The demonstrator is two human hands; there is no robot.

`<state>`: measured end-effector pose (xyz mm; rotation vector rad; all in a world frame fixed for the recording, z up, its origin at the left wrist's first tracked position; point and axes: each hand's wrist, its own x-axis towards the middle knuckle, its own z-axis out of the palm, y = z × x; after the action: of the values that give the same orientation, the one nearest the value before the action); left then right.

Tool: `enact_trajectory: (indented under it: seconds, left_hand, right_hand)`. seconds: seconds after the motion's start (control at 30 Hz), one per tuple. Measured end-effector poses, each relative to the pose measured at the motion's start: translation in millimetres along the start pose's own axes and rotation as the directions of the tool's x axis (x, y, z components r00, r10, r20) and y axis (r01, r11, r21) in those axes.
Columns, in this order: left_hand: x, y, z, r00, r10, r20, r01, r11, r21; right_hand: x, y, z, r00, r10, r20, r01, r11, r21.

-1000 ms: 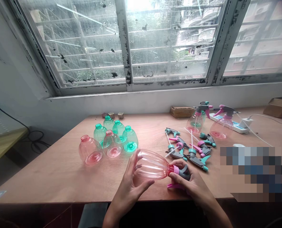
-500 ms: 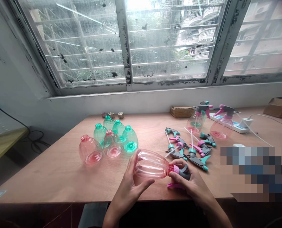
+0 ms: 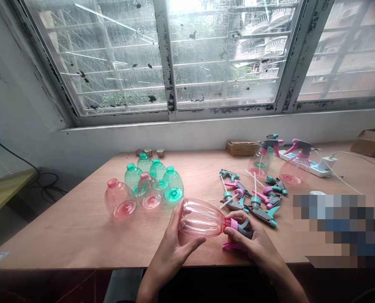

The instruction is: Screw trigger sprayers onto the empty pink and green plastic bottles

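One pink bottle [image 3: 202, 218], sideways, between left fingers [image 3: 174, 218] and right fingers [image 3: 235, 236]

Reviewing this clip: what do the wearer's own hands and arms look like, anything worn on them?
Both the left hand and the right hand are ungloved. No sleeve, watch, bracelet or marking shows up to the picture's edge. Some fingers are hidden, so rings can't be ruled out.

Clear pink ribbed bottle [image 3: 202, 218] is held pretty much sideways, low in mid-view, neck pointing right; a gray-and-pink sprayer head [image 3: 245, 230], partly covered, is kinda snugged up at its mouth.
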<state>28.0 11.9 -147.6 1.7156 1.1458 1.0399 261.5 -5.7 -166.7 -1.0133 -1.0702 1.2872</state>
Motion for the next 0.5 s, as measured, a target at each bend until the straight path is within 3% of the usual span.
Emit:
enact_trajectory:
  seconds: [0.5]
  left_hand:
    - [0.8, 3.3, -0.2, 1.0, 0.009, -0.004, -0.009, 1.0, 0.02]
  right_hand:
    - [0.4, 0.7, -0.2, 1.0, -0.005, -0.006, 0.005, 1.0, -0.016]
